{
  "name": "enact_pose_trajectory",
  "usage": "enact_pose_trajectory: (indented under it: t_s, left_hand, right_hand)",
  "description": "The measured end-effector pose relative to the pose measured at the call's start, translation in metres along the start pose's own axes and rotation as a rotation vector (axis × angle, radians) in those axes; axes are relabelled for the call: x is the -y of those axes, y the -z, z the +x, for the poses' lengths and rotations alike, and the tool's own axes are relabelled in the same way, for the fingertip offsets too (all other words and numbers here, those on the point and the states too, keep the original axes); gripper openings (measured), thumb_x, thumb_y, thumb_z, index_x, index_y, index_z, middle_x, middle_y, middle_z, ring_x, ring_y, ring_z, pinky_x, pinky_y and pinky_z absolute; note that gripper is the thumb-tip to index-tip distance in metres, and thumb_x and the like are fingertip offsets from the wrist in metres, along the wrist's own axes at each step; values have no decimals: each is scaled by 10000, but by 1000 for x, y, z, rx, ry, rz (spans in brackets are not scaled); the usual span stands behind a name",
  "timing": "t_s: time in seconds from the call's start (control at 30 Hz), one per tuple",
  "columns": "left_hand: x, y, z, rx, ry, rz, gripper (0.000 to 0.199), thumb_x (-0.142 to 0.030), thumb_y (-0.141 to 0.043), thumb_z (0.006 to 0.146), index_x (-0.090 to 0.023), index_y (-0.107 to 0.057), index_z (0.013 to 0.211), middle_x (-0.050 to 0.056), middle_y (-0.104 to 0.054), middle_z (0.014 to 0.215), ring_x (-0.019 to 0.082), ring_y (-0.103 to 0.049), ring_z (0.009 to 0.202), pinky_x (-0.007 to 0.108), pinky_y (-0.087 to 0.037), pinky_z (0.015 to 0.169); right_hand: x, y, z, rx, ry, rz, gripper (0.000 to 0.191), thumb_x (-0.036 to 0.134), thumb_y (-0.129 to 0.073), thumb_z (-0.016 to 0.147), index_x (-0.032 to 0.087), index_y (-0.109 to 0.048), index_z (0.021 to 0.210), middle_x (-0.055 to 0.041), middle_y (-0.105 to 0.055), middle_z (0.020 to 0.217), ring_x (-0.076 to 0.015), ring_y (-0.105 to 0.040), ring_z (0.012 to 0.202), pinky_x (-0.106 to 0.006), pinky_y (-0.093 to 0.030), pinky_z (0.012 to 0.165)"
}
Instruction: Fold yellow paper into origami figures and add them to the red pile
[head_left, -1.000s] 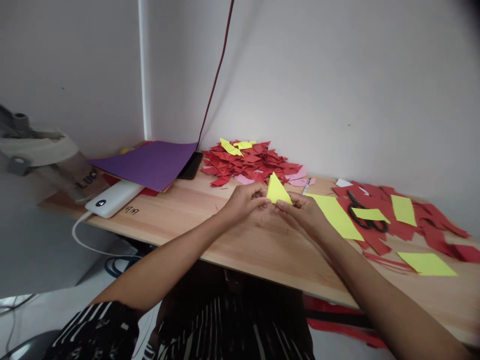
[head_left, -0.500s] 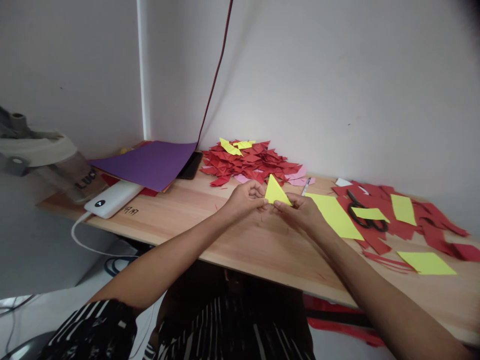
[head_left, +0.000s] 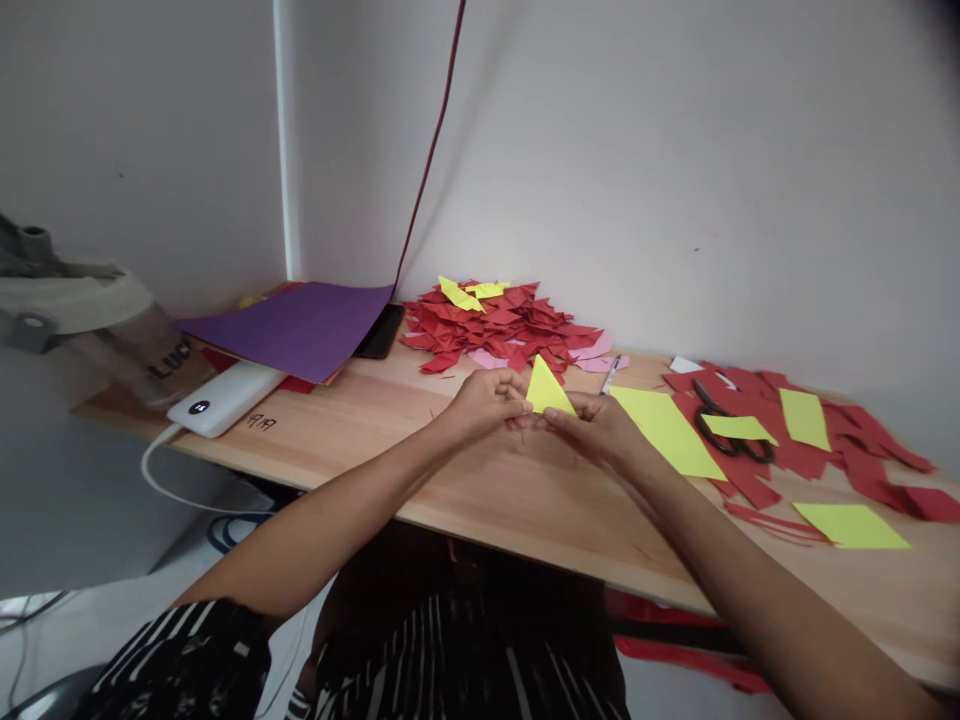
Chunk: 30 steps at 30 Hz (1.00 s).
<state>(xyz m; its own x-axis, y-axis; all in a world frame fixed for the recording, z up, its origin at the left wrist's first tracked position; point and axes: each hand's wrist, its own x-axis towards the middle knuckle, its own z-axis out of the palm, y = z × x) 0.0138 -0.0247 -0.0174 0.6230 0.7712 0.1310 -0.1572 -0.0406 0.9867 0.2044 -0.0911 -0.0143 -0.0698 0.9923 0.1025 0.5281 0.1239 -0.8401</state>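
Observation:
Between my two hands is a small yellow paper (head_left: 549, 388) folded into a triangle, its point upward, held above the wooden table. My left hand (head_left: 491, 402) pinches its left corner between thumb and fingers. From the right, my right hand (head_left: 592, 420) grips the lower edge, the thumb lying on the front face. Fingers behind the paper are partly hidden. Just beyond the hands lies a heap of folded red paper pieces (head_left: 510, 325) with a couple of yellow folded pieces (head_left: 463, 294) on top.
Yellow sheets (head_left: 666, 432), red paper strips (head_left: 799, 450) and black-handled scissors (head_left: 731, 440) lie at right, near a pen (head_left: 610, 376). Purple sheets (head_left: 300, 322), a phone (head_left: 380, 332), a white power bank (head_left: 225, 398) and a clear jug (head_left: 127, 340) are at left. A cable (head_left: 435, 140) hangs by the wall.
The triangular yellow paper has shifted slightly left and down, with my right hand moving closer to my left. Both hands keep hold of it.

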Motion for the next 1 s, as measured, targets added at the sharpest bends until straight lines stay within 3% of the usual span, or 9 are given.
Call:
enact_pose_trajectory:
  t_s: [0.27, 0.5, 0.6, 0.73, 1.0]
  left_hand:
    - [1, -1, -3, 81, 40, 75, 202, -253, -704, 696, -114, -558, 695, 18, -622, 568, 95, -583, 472, 199, -472, 477]
    - [-3, -5, -8, 121, -8, 239, 136, -251, -658, 716, -137, -585, 701, -22, -581, 570, 94, -558, 487, 188, -426, 458]
    - [-3, -7, -7, 108, 6, 203, 120, -216, -649, 701, -142, -573, 755, -37, -570, 564, 93, -553, 471, 185, -422, 445]
    - [-1, -9, -4, 89, -34, 86, 241, -176, -658, 670, -155, -536, 877, -73, -530, 567, 79, -528, 440, 176, -411, 428]
    - [-3, -8, -2, 14, 6, 7, 307, -147, -625, 681, -159, -490, 956, -75, -533, 564, 76, -522, 433, 177, -408, 446]
  right_hand:
    - [2, 1, 0, 77, 12, 5, 384, 529, -621, 794, 170, -756, 823, -37, -718, 775, -188, -616, 684, -262, -427, 589]
    - [5, 0, -1, 125, -69, 21, 400, 535, -651, 769, 145, -698, 697, -5, -605, 568, -88, -411, 451, -225, -248, 426]
    - [5, -1, -1, 137, -75, 18, 404, 531, -643, 777, 149, -654, 649, 14, -538, 517, -80, -387, 433, -220, -241, 415]
    - [6, -1, -1, 108, -57, -15, 427, 544, -615, 792, 161, -600, 603, 31, -481, 461, -74, -357, 400, -220, -227, 401]
    - [13, -2, 1, 105, -86, -29, 473, 609, -563, 783, 169, -578, 609, 31, -491, 452, -74, -359, 384, -221, -241, 397]
